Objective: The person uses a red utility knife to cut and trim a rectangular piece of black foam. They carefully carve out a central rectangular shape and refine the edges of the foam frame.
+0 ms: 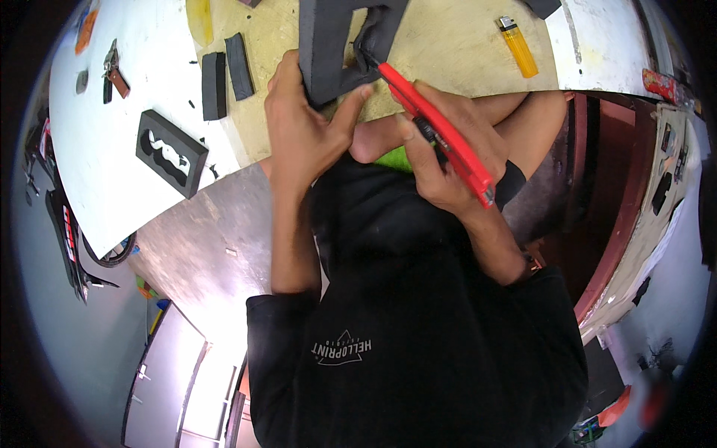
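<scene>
A black foam block [320,56] with a long cut-out stands tilted at the top of the head view, its upper end beyond the edge. My left hand [302,131] grips its lower end, thumb on the near right corner and fingers round the left side. In my right hand [459,142] is a red utility knife [437,119], held along its length with the thumb beside the black slider. Its dark tip reaches the inner edge of the cut-out; the blade itself is hard to make out against the foam.
A yellowish board [448,48] lies on the white table [97,172]. Left of the block are two black foam strips, one [214,86] nearer, and a foam frame [196,166] with a wavy opening. A yellow lighter [519,48] lies at right. Foam crumbs are scattered about.
</scene>
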Motion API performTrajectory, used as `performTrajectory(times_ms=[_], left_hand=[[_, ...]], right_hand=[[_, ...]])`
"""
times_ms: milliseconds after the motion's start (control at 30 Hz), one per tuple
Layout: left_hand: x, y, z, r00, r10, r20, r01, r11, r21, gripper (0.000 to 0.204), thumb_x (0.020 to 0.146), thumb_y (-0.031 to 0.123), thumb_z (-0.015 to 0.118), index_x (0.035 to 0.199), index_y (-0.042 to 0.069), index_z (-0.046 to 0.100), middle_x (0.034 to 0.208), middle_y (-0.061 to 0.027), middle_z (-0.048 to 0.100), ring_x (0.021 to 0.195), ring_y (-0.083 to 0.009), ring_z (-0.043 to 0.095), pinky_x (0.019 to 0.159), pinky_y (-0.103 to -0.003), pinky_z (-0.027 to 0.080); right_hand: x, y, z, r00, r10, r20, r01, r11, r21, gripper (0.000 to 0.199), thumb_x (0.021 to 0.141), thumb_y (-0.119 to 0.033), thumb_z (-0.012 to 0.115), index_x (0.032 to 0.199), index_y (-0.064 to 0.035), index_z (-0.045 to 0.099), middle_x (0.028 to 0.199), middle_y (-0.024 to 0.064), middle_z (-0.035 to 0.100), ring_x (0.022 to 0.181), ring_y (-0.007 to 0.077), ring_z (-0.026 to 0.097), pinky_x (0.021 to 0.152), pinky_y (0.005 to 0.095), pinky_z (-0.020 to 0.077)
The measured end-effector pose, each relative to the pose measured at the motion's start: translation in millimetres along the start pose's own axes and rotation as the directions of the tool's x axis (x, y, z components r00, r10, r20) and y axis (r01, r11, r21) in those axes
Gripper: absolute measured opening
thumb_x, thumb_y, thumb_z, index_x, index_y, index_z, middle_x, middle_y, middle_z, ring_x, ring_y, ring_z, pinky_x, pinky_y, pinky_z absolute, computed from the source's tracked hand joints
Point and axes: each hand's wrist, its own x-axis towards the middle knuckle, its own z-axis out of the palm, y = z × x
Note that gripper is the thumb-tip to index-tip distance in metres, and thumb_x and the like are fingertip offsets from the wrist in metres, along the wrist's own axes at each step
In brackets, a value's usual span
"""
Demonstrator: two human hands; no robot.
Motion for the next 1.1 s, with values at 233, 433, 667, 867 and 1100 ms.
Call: performTrajectory(times_ms=[233, 433, 667, 867, 1100], left_hand=[[37, 54, -57, 0.936, 0.299, -0.186, -0.323, 0.939, -0.115, 0.079, 0.078, 0.01, 0.086, 0.144, -0.001, 0.043, 0.115, -0.0222, 0.068, 0.101, -0.0264, 0.07, 0.08, -0.033, 0.06], [51, 72, -67, 0.992, 0.123, 0.031, -0.127, 0.973, 0.194, 0.061, 0.077, 0.011, 0.088, 0.129, -0.003, 0.06, 0.094, -0.0153, 0.074, 0.083, -0.0182, 0.073, 0.072, -0.03, 0.059], [12, 25, -8, 0.967, -0.03, -0.252, -0.093, 0.883, -0.46, 0.069, 0.077, 0.001, 0.083, 0.134, -0.003, 0.043, 0.099, -0.014, 0.07, 0.092, -0.0164, 0.068, 0.081, -0.027, 0.055], [0, 16, 14, 0.962, -0.159, -0.222, 0.071, 0.931, -0.358, 0.046, 0.076, 0.0, 0.08, 0.112, -0.003, 0.052, 0.088, -0.0123, 0.071, 0.082, -0.0151, 0.069, 0.074, -0.028, 0.056], [3, 9, 22, 0.922, -0.096, -0.374, 0.025, 0.981, -0.192, 0.039, 0.072, 0.008, 0.078, 0.1, -0.001, 0.052, 0.077, -0.0108, 0.07, 0.07, -0.0184, 0.071, 0.067, -0.031, 0.056]], right_hand=[[-18, 9, 9, 0.996, -0.087, 0.021, 0.085, 0.994, 0.067, 0.042, 0.076, 0.002, 0.079, 0.116, 0.0071, 0.067, 0.106, 0.0224, 0.071, 0.093, 0.0313, 0.073, 0.08, 0.0365, 0.0599], [-18, 13, 5, 0.999, -0.035, 0.0, 0.035, 0.992, 0.123, 0.042, 0.076, 0.002, 0.078, 0.116, 0.0071, 0.067, 0.108, 0.023, 0.071, 0.097, 0.0328, 0.073, 0.083, 0.0382, 0.059], [-13, 17, 4, 0.999, 0.053, -0.002, -0.052, 0.984, 0.169, 0.037, 0.079, 0.001, 0.077, 0.113, 0.0093, 0.067, 0.105, 0.0223, 0.072, 0.092, 0.0308, 0.072, 0.08, 0.0355, 0.0575], [-3, 8, 3, 0.996, 0.075, 0.043, -0.081, 0.985, 0.15, 0.036, 0.078, 0.002, 0.078, 0.111, 0.01, 0.068, 0.101, 0.0216, 0.072, 0.089, 0.03, 0.072, 0.077, 0.0361, 0.0574], [0, 10, 1, 0.997, 0.009, 0.078, -0.014, 0.998, 0.068, 0.036, 0.083, -0.003, 0.078, 0.115, 0.0081, 0.068, 0.102, 0.0205, 0.073, 0.089, 0.0261, 0.072, 0.076, 0.0314, 0.057]])
